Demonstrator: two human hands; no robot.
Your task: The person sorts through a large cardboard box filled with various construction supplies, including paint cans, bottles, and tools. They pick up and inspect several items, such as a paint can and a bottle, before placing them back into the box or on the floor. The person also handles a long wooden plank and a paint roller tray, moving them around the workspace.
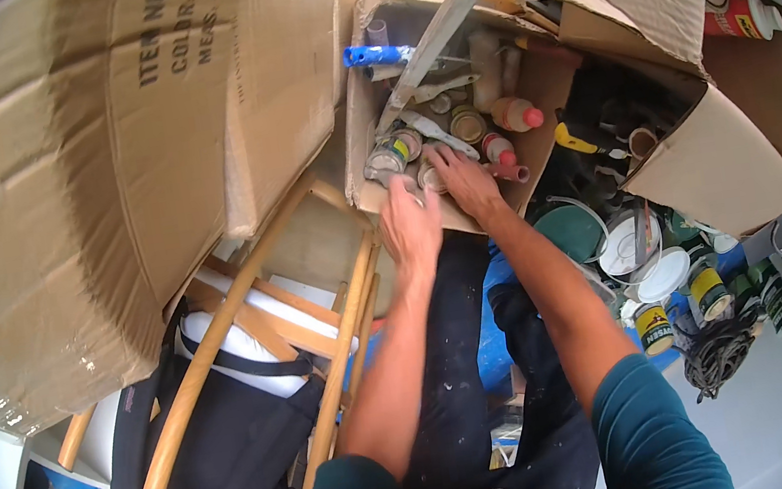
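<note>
Both my hands are inside an open cardboard box (pixel 351 164). The fingers of my right hand (pixel 464 178) are bent over a small round can (pixel 431 176) near the box's front wall. Close on its left is my left hand (pixel 411 224), slightly smeared, its fingertips partly hidden among the cans. Beside it lies a can with a yellow-green label (pixel 393 151). Around them are a putty knife (pixel 440 131), an open-looking tin (pixel 467 124) and two bottles with red caps, one larger (pixel 515 113) and one smaller (pixel 496 148). A blue paint roller (pixel 378 54) rests at the back left.
A long flat strip (pixel 467 5) slants across the box. Large cartons (pixel 96 167) rise on the left, above a wooden chair frame (pixel 216 362) and a black bag (pixel 220 452). On the right are another open box (pixel 716 155), paint cans (pixel 654 327) and a coiled cable (pixel 719 357).
</note>
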